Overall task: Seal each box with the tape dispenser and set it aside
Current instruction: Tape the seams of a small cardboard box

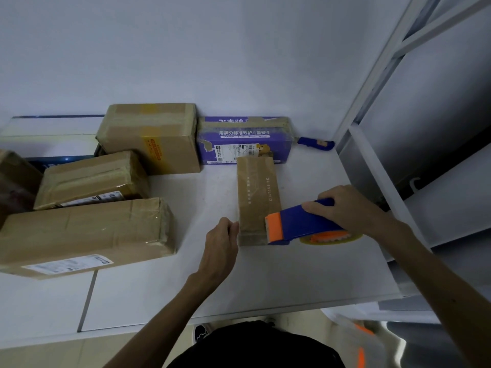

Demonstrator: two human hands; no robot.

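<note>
The narrow box (257, 197) lay lengthwise in the middle of the white surface (265, 274), its far end close by a purple carton (244, 136). The right grip (348, 208) was clamped round the handle of the tape dispenser (305, 224), whose orange blade end sat at the box's near end. The left grip (221, 240) pinched the near left corner. The box looked light and stiff-walled, likely to slide on the smooth surface under the tape's pull, so bracing that near corner seemed the right hold. Taped boxes (87, 235) lay to the left.
</note>
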